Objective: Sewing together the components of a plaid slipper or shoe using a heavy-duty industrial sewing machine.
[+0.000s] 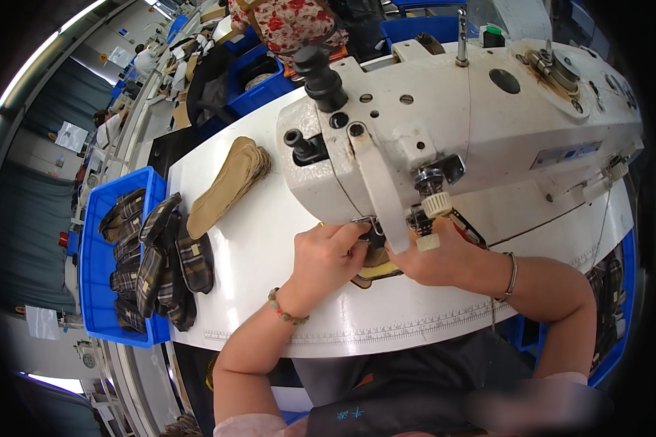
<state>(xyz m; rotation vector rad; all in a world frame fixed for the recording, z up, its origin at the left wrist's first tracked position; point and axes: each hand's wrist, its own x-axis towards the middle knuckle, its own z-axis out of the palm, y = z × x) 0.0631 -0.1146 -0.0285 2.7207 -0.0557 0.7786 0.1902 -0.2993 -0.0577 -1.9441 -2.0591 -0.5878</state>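
A white industrial sewing machine (pixel 444 116) stands over the work. Close by its needle area, my left hand (pixel 329 258) is closed, thumb and forefinger pinching the edge of a dark shoe piece with a tan and yellow sole part (pixel 377 274). My right hand (pixel 437 256) is closed on the other side of this piece, its fingers partly covered by the machine's tension knob (pixel 436 205). A dark strip with a red edge (pixel 468 227) shows beyond the right hand. The needle and the seam itself are hidden behind the fingers and the presser foot.
A stack of tan insoles (pixel 229 186) lies on the white table (pixel 270 328), left of the machine. At the left edge, a blue bin (pixel 153 328) holds several plaid shoe uppers (pixel 160 262). Another blue bin (pixel 623 328) stands at the right. A person in a floral top (pixel 288 29) is across the table.
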